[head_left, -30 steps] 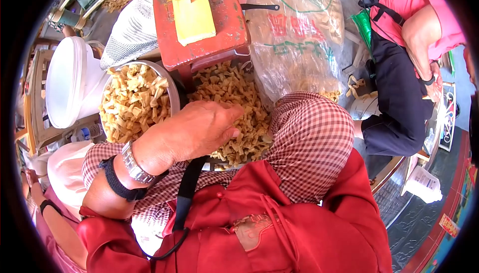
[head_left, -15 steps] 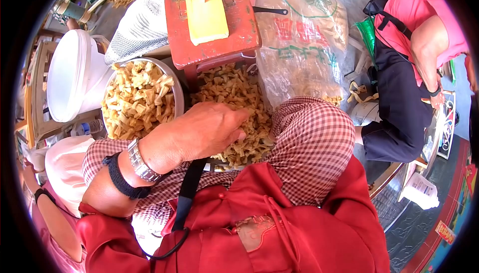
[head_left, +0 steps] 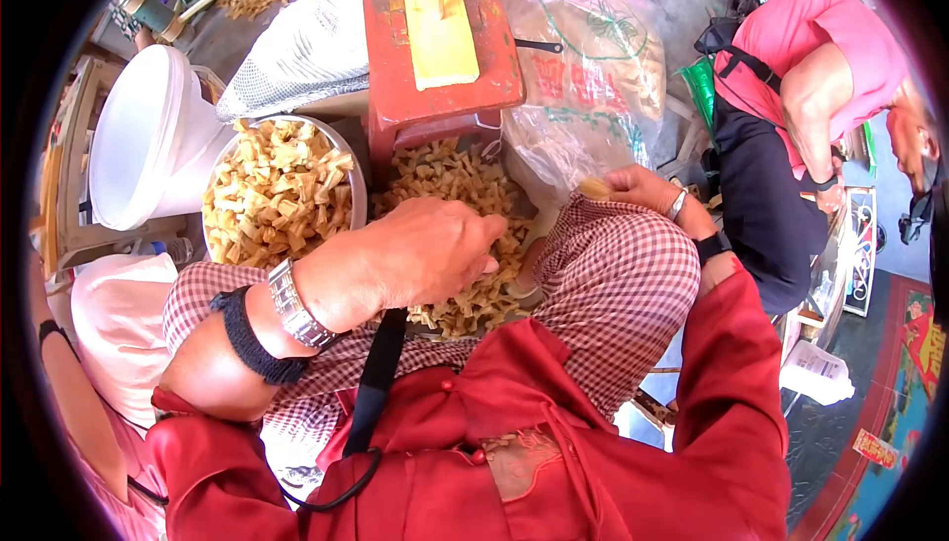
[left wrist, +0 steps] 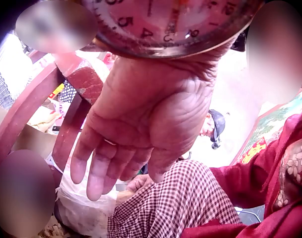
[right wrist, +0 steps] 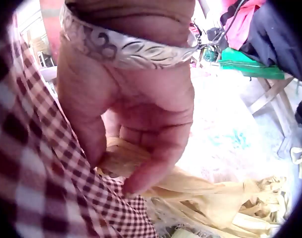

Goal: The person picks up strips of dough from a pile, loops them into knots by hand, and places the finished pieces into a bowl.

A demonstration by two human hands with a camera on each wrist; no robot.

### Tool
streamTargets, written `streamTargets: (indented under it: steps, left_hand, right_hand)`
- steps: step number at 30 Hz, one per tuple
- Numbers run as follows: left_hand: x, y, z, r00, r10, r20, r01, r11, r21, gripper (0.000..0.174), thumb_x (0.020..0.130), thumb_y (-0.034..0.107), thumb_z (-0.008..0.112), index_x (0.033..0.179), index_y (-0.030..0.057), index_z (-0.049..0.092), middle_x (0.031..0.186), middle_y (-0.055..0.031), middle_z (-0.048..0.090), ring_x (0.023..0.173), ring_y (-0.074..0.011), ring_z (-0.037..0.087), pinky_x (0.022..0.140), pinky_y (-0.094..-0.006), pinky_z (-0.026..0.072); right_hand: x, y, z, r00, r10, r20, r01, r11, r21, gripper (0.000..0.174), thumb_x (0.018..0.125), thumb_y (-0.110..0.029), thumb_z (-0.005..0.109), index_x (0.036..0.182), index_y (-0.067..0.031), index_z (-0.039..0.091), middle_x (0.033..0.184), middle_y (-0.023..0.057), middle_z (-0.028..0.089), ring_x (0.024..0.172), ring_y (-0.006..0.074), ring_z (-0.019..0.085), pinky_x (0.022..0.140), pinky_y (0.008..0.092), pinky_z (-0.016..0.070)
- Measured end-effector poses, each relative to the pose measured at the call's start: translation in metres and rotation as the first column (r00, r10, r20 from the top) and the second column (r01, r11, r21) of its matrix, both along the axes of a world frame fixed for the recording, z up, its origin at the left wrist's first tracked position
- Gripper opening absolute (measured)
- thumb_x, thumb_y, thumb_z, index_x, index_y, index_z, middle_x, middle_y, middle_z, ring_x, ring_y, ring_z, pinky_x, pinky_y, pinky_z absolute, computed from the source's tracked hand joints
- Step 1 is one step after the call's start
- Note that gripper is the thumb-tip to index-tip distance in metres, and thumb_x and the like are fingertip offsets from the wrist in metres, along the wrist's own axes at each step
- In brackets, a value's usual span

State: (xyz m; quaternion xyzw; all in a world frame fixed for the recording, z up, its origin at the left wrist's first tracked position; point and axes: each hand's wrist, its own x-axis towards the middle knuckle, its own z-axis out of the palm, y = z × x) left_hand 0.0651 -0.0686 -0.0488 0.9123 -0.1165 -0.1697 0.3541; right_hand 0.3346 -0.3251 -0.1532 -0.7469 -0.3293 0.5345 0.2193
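My left hand (head_left: 425, 249) hovers over a heap of pale yellow knotted bean curd pieces (head_left: 450, 180) between the knees. In the left wrist view its fingers (left wrist: 97, 171) hang loosely extended, with nothing visible in them. Beyond the checkered knee, my right hand (head_left: 643, 188) pinches a pale yellow bean curd strip (head_left: 595, 188) between thumb and fingers. More strips (right wrist: 260, 203) lie below that hand in the right wrist view. A large clear plastic bag (head_left: 583, 67) with printed lettering stands just past the right hand.
A round basin (head_left: 359, 185) piled with knots (head_left: 282, 180) stands at left, beside a white bucket (head_left: 129, 146). A red stool (head_left: 499, 67) bearing a yellow slab (head_left: 440, 47) rises behind the heap. Another person in pink (head_left: 820, 52) sits at right.
My right hand has come into view at the right knee with the bean curd strip. The left hand stays over the knots. The head view has shifted slightly, and the person in pink leans further forward.
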Motion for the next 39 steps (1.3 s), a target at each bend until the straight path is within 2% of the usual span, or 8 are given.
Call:
streamTargets:
  steps: [3, 9, 13, 20, 24, 27, 30, 39]
  left_hand:
    - [-0.003, 0.002, -0.001, 0.999, 0.009, 0.041, -0.009, 1.0, 0.0, 0.027, 0.085, 0.017, 0.059, 0.105, -0.0003, 0.052, 0.078, -0.0209, 0.06, 0.079, -0.0398, 0.059, 0.066, -0.0467, 0.0466]
    - [-0.001, 0.001, -0.002, 0.999, -0.025, 0.026, 0.025, 1.0, 0.01, 0.025, 0.086, 0.018, 0.059, 0.102, 0.0005, 0.052, 0.078, -0.0207, 0.06, 0.079, -0.0404, 0.059, 0.066, -0.0471, 0.0464]
    - [-0.002, 0.003, -0.004, 0.999, -0.028, 0.032, 0.027, 0.999, 0.022, 0.025, 0.086, 0.019, 0.058, 0.102, 0.0001, 0.052, 0.078, -0.0211, 0.061, 0.079, -0.0408, 0.059, 0.066, -0.0473, 0.0463]
    - [0.001, 0.001, -0.002, 0.999, 0.027, 0.035, -0.027, 1.0, -0.004, 0.034, 0.088, 0.02, 0.057, 0.111, -0.0036, 0.052, 0.087, -0.0238, 0.061, 0.086, -0.0392, 0.059, 0.072, -0.0437, 0.048]
    - [0.022, -0.018, -0.036, 0.982, 0.147, -0.116, -0.174, 0.947, -0.271, 0.05, 0.09, 0.023, 0.056, 0.129, -0.0047, 0.042, 0.099, -0.0228, 0.062, 0.091, -0.0318, 0.061, 0.081, -0.0355, 0.0492]
    - [0.048, -0.047, -0.082, 0.706, 0.184, -0.684, -0.624, 0.618, -0.478, 0.059, 0.092, 0.028, 0.055, 0.138, -0.0009, 0.033, 0.118, -0.013, 0.056, 0.103, -0.0213, 0.056, 0.083, -0.0353, 0.0492]
    - [0.06, -0.09, -0.114, 0.632, 0.11, -0.767, -0.771, 0.184, -0.609, 0.065, 0.091, 0.031, 0.057, 0.142, 0.0035, 0.027, 0.127, -0.01, 0.048, 0.107, -0.0202, 0.051, 0.082, -0.0368, 0.0496]
    - [0.102, -0.151, -0.126, 0.396, 0.513, -0.762, -0.792, -0.23, -0.566, 0.053, 0.087, 0.028, 0.062, 0.131, 0.0113, 0.037, 0.105, -0.0053, 0.054, 0.095, -0.0158, 0.05, 0.069, -0.034, 0.0468]
  right_hand:
    - [-0.009, 0.026, 0.048, 0.965, -0.248, -0.089, 0.247, 0.969, -0.023, 0.015, 0.086, -0.021, 0.064, 0.086, -0.0061, 0.065, 0.068, -0.0014, 0.061, 0.059, 0.0068, 0.056, 0.053, 0.0229, 0.046]
    - [-0.002, 0.076, 0.108, 0.991, -0.051, 0.123, 0.037, 0.993, 0.114, 0.018, 0.087, -0.023, 0.061, 0.089, -0.0052, 0.064, 0.062, 0.0, 0.06, 0.051, 0.0057, 0.055, 0.043, 0.0195, 0.0415]
    - [-0.016, 0.107, 0.144, 0.983, -0.12, 0.14, 0.075, 0.954, 0.291, 0.022, 0.085, -0.026, 0.063, 0.086, -0.004, 0.065, 0.06, -0.001, 0.058, 0.048, 0.0049, 0.053, 0.041, 0.0175, 0.0382]
    - [-0.03, 0.098, 0.124, 0.861, -0.414, -0.295, 0.496, 0.812, 0.307, 0.02, 0.084, -0.02, 0.064, 0.09, -0.0014, 0.064, 0.071, 0.0032, 0.062, 0.055, 0.0093, 0.059, 0.039, 0.0188, 0.0393]
    - [-0.054, 0.091, 0.092, 0.763, -0.543, -0.352, 0.627, 0.755, 0.193, 0.022, 0.085, -0.02, 0.064, 0.093, 0.0002, 0.063, 0.075, 0.0064, 0.063, 0.056, 0.0113, 0.059, 0.039, 0.0191, 0.0393]
    - [-0.06, 0.094, 0.074, 0.73, -0.532, -0.429, 0.654, 0.727, 0.209, 0.022, 0.086, -0.019, 0.062, 0.092, 0.0025, 0.062, 0.076, 0.0079, 0.063, 0.057, 0.0131, 0.061, 0.038, 0.0183, 0.0394]
    - [-0.065, 0.095, 0.066, 0.684, -0.527, -0.504, 0.692, 0.687, 0.22, 0.021, 0.086, -0.016, 0.061, 0.091, 0.0038, 0.062, 0.076, 0.0084, 0.063, 0.055, 0.0134, 0.061, 0.036, 0.0177, 0.0391]
    - [-0.063, 0.089, 0.051, 0.676, -0.498, -0.543, 0.7, 0.664, 0.263, 0.027, 0.088, -0.018, 0.058, 0.101, 0.0052, 0.061, 0.086, 0.0129, 0.065, 0.063, 0.0176, 0.063, 0.047, 0.0225, 0.0477]
